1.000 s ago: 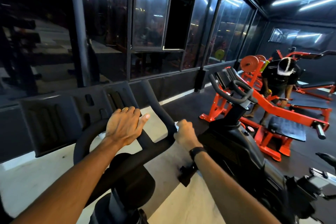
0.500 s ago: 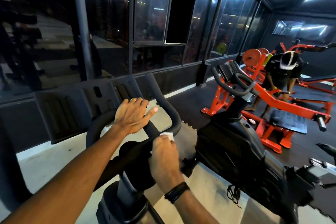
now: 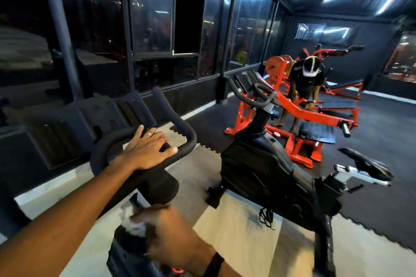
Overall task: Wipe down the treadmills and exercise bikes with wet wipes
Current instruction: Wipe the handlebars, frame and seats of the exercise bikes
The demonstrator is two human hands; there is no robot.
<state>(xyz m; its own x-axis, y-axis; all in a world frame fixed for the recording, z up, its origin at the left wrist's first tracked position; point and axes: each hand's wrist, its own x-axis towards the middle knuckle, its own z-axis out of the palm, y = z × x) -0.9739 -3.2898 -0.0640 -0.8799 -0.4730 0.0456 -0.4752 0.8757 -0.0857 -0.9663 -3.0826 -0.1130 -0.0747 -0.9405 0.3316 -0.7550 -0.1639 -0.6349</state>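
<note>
I stand at a black exercise bike whose looped handlebar (image 3: 180,128) fills the middle left. My left hand (image 3: 148,148) lies over the handlebar's centre bar, fingers curled around it. Lower down, my right hand (image 3: 171,231) is blurred with motion and holds a white wet wipe (image 3: 137,226) against the bike's black stem and body (image 3: 126,252). A black band sits on that wrist.
A second black exercise bike (image 3: 265,164) stands to the right, its saddle (image 3: 364,166) further right. Orange weight machines (image 3: 299,112) and a person in a white cap (image 3: 309,78) are behind it. Glass walls (image 3: 153,18) run along the left.
My right hand with the wipe has slid from the handlebar's right end down to the bike's stem. My left hand stays on the bar. The view has shifted left and down.
</note>
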